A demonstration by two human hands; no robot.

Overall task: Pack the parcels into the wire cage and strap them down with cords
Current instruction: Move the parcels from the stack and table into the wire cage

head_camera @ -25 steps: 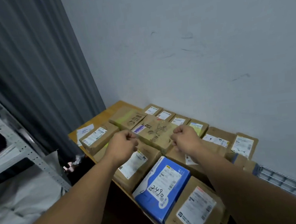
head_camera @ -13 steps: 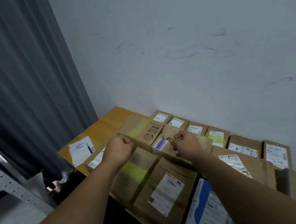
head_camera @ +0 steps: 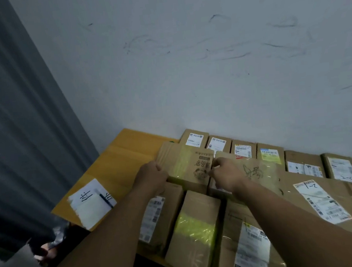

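Against the scuffed wall (head_camera: 185,67) stands the orange table (head_camera: 119,161), and across it the parcels (head_camera: 193,225) lie flat, packed edge to edge. The wire cage and the cords are nowhere in this view. We judge the step in hand to be lifting one box out of the spread: the taped parcel (head_camera: 185,165), brown card with a yellow band, which seems to rest on its neighbours at the far left of the spread. To do it well we raise it straight up and level, so that its edges drag neither the small boxes (head_camera: 217,144) behind it nor the drawn-on box (head_camera: 255,172) just beside it. We also keep our grip on the bare card of the two sides, not on the slick tape. Both forearms reach forward, nearly parallel. Our left hand (head_camera: 152,178) is clamped on the parcel's left edge, fingers curled over it. Our right hand (head_camera: 224,175) pinches its right edge with fingers (head_camera: 215,166) bunched tight, though we cannot tell where the thumb lies.
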